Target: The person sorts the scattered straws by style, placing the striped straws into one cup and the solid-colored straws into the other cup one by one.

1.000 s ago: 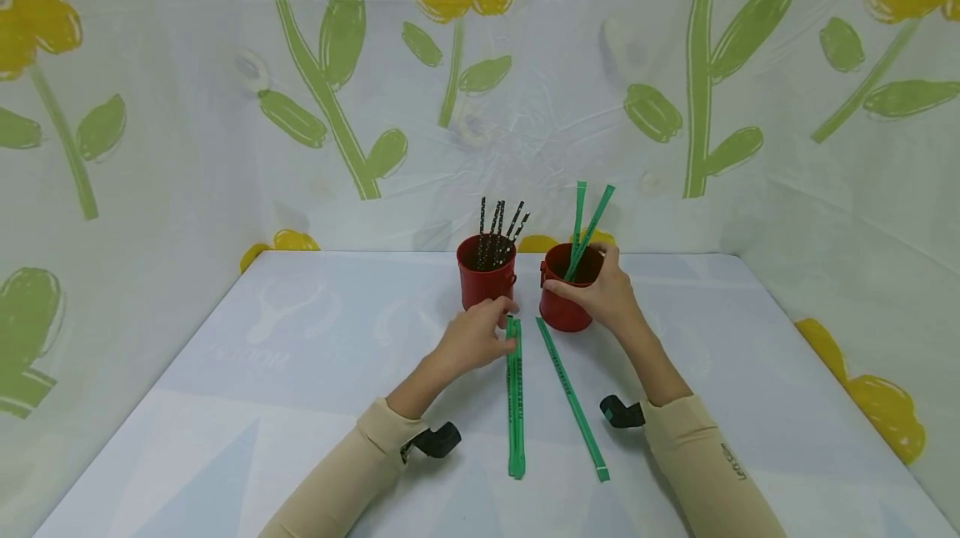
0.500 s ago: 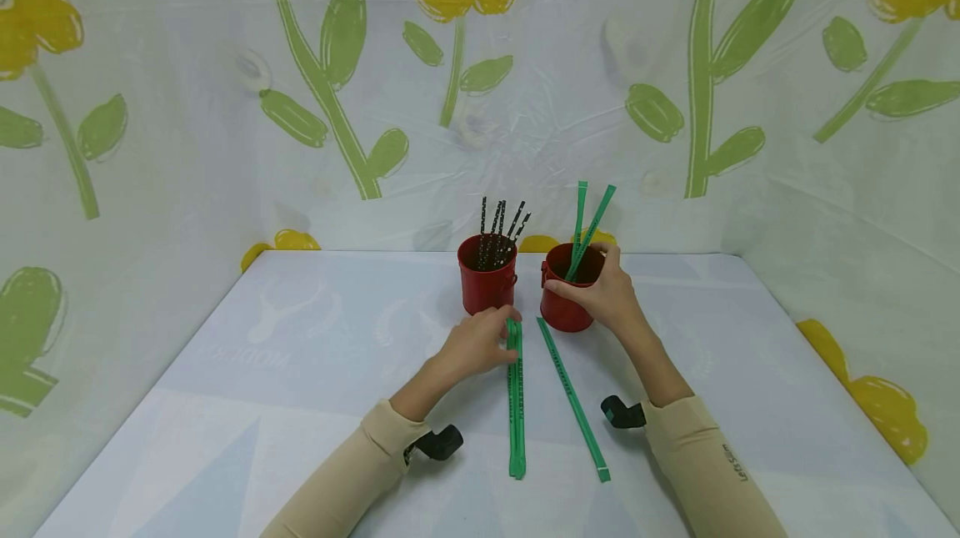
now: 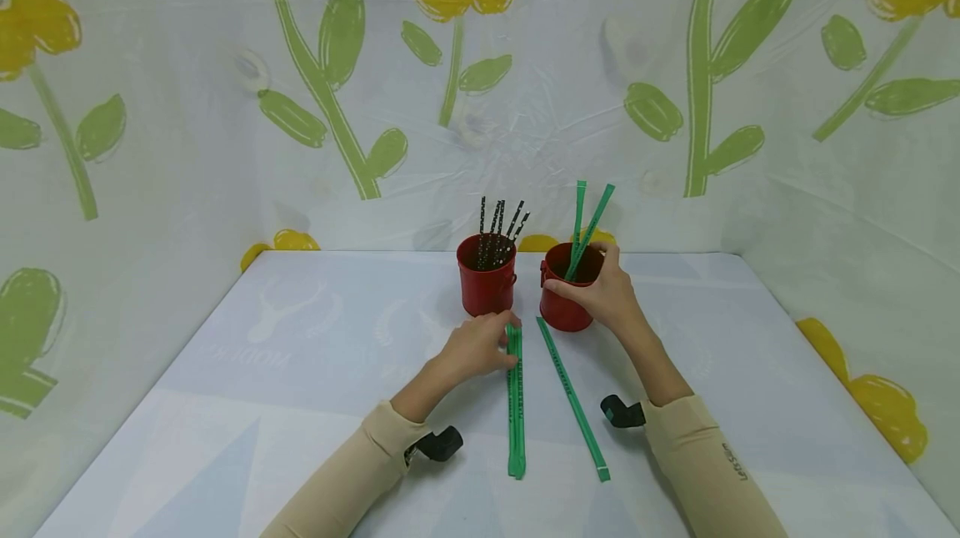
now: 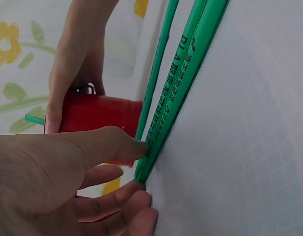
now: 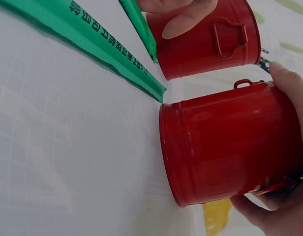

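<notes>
L hand [image 3: 477, 346] closer, @ straw ends [image 3: 514, 338]

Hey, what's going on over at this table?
A person's right hand grips a red bucket with two green sticks leaning in it. The left hand is at the far end of a side-by-side green bundle lying on the table. A lone green stick lies to the right, and a second red bucket holds black spotted sticks.
</notes>
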Demonstrator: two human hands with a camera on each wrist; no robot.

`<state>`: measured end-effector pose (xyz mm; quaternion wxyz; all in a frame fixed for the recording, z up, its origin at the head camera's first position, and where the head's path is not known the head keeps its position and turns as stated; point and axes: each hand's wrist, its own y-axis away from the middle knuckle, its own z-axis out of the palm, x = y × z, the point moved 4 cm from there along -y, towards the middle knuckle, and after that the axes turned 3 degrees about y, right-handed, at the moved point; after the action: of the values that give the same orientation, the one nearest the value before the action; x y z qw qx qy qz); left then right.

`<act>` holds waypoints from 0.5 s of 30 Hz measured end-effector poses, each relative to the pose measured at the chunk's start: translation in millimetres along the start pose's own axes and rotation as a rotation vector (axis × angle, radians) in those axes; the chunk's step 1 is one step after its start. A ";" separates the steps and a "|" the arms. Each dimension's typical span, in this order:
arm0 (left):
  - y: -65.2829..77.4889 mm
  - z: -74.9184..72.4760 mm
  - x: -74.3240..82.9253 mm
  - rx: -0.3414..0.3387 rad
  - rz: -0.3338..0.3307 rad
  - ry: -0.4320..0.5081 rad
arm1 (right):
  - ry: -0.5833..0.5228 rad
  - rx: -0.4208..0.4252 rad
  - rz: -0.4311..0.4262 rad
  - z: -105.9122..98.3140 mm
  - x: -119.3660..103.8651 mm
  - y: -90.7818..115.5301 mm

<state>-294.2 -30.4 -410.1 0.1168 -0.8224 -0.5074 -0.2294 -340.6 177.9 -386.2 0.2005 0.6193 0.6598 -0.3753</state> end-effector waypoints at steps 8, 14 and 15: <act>1.1 -0.7 0.7 -0.016 -0.024 -0.008 | 0.002 -0.001 0.001 -0.4 -0.5 0.4; 1.5 -0.9 -1.4 -0.029 -0.078 -0.037 | 0.001 -0.001 0.004 0.0 -0.6 0.3; 1.7 -1.0 -1.8 -0.032 -0.088 -0.039 | 0.001 -0.001 0.004 0.0 -0.6 0.3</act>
<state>-293.6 -33.0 -410.0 0.0837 -0.8054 -0.5415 -0.2263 -340.3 177.5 -385.8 0.2012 0.6206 0.6591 -0.3740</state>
